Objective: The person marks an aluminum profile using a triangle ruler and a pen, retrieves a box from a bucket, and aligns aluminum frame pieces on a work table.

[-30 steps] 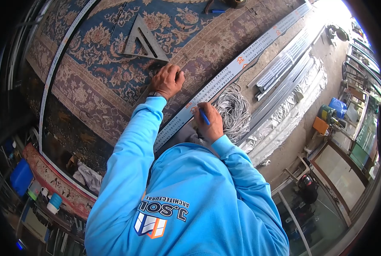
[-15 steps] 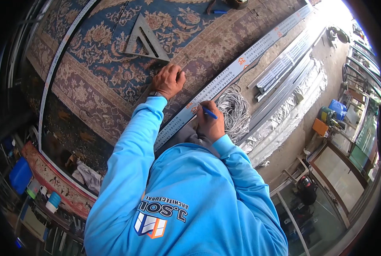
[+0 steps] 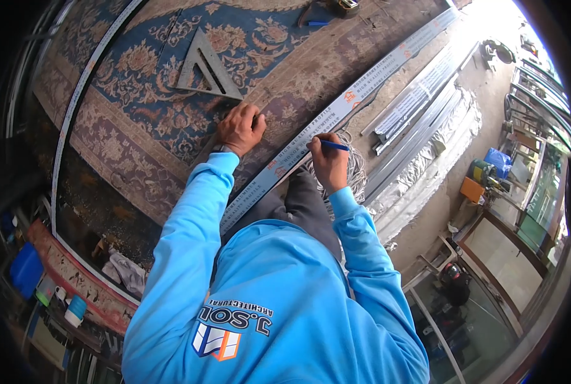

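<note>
In the head view my right hand (image 3: 329,163) grips a blue pen (image 3: 335,146) at the near edge of a long aluminium profile (image 3: 320,125) with printed protective film. Its fingertips are close to the film; whether the pen's tip touches it I cannot tell. My left hand (image 3: 239,130) is closed, its fingers curled down on the carpet-covered work surface beyond the profile. What lies beneath those fingers, if anything, is hidden. Just past that hand lies a metal speed square (image 3: 210,70), flat on the patterned carpet (image 3: 138,109).
A tape measure (image 3: 346,6) and a blue marker-like item (image 3: 318,24) sit at the far edge. A coil of pale cord (image 3: 357,169) is beyond my right hand, beside bundled profiles (image 3: 413,121) on the floor. A long curved-looking strip (image 3: 61,144) runs along the left.
My right hand has shifted along the profile, away from my body, with the pen turned flatter. My left hand stays closed near the square. The whole view has tilted slightly.
</note>
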A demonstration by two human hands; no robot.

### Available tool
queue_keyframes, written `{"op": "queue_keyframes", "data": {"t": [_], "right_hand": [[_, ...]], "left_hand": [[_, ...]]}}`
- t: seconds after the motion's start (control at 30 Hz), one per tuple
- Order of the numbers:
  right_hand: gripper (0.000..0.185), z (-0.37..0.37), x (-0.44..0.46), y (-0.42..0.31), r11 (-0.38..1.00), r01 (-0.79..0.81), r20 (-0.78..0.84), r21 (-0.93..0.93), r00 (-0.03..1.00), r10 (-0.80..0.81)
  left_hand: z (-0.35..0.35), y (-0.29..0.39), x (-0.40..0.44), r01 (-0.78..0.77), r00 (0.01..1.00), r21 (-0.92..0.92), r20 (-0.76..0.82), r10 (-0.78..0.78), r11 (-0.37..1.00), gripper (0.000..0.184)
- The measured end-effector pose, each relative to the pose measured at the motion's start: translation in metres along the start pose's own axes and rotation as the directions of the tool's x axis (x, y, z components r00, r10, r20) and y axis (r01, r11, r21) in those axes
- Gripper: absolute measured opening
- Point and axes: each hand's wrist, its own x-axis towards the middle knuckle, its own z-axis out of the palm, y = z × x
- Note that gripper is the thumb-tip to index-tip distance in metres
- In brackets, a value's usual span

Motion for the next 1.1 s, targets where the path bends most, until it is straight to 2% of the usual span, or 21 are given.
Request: {"op": "queue_keyframes", "data": {"t": [0.23,0.33,0.47,0.57,0.67,0.93,1.1], "right_hand": [[0.026,-0.022,0.039,0.002,0.998,-0.021,-0.048,0.056,0.999,0.024],[0.025,-0.027,0.048,0.004,0.999,-0.032,-0.076,-0.002,0.997,0.032],[0.024,-0.032,0.059,0.011,0.996,0.021,-0.159,-0.091,0.987,-0.035],[0.024,-0.034,0.060,0.014,1.000,0.003,-0.158,-0.014,0.987,-0.005],[0.024,-0.033,0.054,0.013,1.000,0.019,-0.245,0.016,0.969,-0.015],[0.025,-0.032,0.048,-0.004,0.997,-0.049,-0.165,-0.065,0.986,0.038],[0.024,-0.030,0.048,-0.005,0.998,-0.036,-0.172,-0.060,0.985,0.025]], "left_hand": [[0.001,0.000,0.000,0.001,1.000,0.000,0.002,-0.001,1.000,0.018],[0.000,0.000,0.000,0.004,1.000,-0.010,0.012,-0.004,1.000,0.017],[-0.001,0.001,0.000,0.006,1.000,-0.012,0.007,-0.006,1.000,0.016],[-0.002,0.003,0.001,0.013,1.000,0.002,0.015,-0.013,1.000,0.017],[-0.002,0.002,0.001,0.020,1.000,-0.004,0.022,-0.020,1.000,0.017],[-0.002,0.003,0.001,0.006,1.000,-0.015,0.005,-0.006,1.000,0.017],[-0.005,0.005,0.003,-0.007,1.000,-0.014,-0.007,0.007,1.000,0.017]]}}
